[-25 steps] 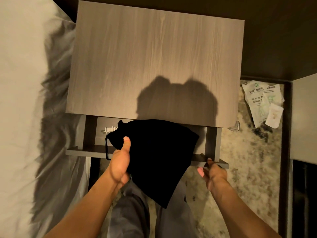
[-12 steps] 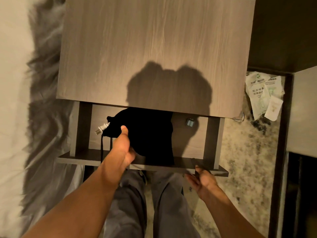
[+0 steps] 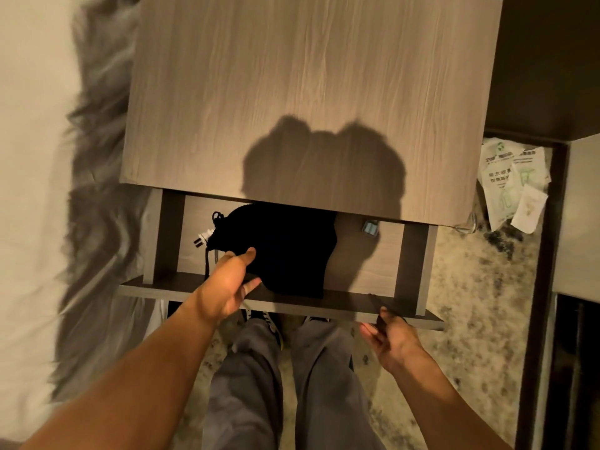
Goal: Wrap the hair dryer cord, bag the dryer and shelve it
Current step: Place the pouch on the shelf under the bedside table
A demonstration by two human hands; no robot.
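Now the black bag lies on the nightstand's lower shelf, under the top, w/ a white plug poking out its cinched end. Left hand pinches the bag's front edge, thumb on top. Right hand hangs loosely spread, holding nothing, just in front of shelf edge.
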